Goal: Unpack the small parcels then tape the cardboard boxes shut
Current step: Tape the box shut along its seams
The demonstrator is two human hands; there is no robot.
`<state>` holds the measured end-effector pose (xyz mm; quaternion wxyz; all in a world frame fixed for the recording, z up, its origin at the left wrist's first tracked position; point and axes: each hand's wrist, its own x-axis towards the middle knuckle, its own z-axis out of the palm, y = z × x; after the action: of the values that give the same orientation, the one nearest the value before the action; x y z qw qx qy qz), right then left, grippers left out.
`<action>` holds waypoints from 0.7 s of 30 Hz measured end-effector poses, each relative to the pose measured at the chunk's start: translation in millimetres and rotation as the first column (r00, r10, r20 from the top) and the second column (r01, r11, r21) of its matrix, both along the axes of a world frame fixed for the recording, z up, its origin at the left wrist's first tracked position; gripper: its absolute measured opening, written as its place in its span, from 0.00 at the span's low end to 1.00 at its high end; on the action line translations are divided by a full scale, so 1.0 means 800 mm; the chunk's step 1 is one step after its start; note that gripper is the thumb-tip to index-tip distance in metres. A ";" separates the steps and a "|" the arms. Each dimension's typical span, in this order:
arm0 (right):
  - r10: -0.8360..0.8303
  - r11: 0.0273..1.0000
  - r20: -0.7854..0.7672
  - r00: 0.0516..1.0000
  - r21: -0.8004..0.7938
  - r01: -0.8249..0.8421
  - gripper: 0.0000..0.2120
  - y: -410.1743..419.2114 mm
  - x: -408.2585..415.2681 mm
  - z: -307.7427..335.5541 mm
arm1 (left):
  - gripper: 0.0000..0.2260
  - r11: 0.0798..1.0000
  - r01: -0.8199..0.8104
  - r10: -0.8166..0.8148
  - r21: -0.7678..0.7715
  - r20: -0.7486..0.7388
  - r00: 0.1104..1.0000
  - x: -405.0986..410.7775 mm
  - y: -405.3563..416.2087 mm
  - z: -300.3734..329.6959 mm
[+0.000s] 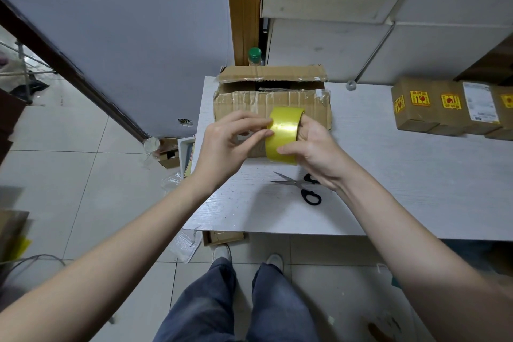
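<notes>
While the right hand (313,147) is gripping a yellow tape roll (283,134), fingers curled through its core, the left hand (226,147) is pinching at the roll's face. Just behind the grip is sitting an open cardboard box (277,97); scissors (299,186) are lying below it on the white table (402,175).
</notes>
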<state>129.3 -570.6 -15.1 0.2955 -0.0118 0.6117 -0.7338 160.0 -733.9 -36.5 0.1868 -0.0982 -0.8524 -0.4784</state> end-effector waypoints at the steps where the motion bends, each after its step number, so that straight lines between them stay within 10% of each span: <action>1: -0.007 1.000 0.005 1.000 -0.006 0.007 0.28 0.000 0.001 0.000 | 0.07 1.000 -0.006 0.005 0.016 0.007 1.000 0.000 0.001 0.000; 21: -0.042 0.998 -0.009 0.999 -0.046 0.041 0.29 0.001 0.002 0.001 | 0.10 0.978 -0.012 -0.013 0.207 0.116 0.993 -0.006 0.011 0.004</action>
<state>131.3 -570.2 -14.4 0.2769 -0.0095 0.5964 -0.7534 155.1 -725.0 -33.4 0.1457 -0.0502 -0.8072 -0.5698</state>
